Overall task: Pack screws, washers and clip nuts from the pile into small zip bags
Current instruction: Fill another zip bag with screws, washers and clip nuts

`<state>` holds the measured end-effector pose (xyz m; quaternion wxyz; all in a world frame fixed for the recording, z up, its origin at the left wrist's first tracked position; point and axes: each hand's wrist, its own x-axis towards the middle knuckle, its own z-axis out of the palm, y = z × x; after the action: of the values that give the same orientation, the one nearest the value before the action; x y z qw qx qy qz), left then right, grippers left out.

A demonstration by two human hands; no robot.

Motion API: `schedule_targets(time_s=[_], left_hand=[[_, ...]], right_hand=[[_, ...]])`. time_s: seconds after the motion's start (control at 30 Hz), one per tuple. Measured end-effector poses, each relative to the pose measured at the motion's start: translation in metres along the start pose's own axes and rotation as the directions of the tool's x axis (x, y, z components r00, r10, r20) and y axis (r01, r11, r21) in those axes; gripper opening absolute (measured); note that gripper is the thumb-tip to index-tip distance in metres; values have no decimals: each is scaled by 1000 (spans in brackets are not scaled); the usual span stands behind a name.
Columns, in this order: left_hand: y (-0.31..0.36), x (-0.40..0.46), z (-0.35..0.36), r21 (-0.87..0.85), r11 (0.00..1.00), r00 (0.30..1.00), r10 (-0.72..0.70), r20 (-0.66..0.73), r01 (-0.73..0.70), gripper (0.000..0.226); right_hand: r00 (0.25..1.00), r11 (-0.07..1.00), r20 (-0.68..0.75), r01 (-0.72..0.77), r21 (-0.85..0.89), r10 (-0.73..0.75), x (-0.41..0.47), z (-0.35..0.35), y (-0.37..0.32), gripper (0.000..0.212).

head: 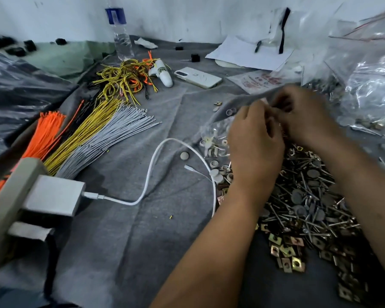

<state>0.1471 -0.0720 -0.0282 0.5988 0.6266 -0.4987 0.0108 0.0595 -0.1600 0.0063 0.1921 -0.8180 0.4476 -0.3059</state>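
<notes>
A pile of screws (302, 196), round washers (218, 172) and brass clip nuts (287, 252) lies on the grey cloth at the right. Above its far edge my left hand (253, 143) and my right hand (307, 116) meet, fingers curled and pinching something small and clear between them; it looks like a small zip bag, mostly hidden by the fingers. A filled small zip bag (213, 134) lies just left of my left hand.
A white charger cable (151, 170) loops from a power block (53, 194) to the pile. Bundles of orange, yellow and grey wires (93, 134) lie left. A phone (198, 77), a water bottle (120, 38) and large plastic bags (369, 85) sit behind.
</notes>
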Motion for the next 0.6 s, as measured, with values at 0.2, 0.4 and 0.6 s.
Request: schedule_targets(time_s=[0.2, 0.4, 0.6], left_hand=[[2, -10, 7, 244, 967, 962, 6, 272, -75, 17], [5, -11, 5, 252, 965, 975, 15, 220, -72, 14], [8, -11, 7, 107, 993, 999, 36, 40, -40, 11]], right_hand=[[1000, 1000, 7, -26, 4, 26, -30, -19, 17, 15], [995, 994, -99, 5, 112, 6, -43, -12, 27, 17], [996, 815, -68, -10, 579, 61, -43, -2, 28, 16]])
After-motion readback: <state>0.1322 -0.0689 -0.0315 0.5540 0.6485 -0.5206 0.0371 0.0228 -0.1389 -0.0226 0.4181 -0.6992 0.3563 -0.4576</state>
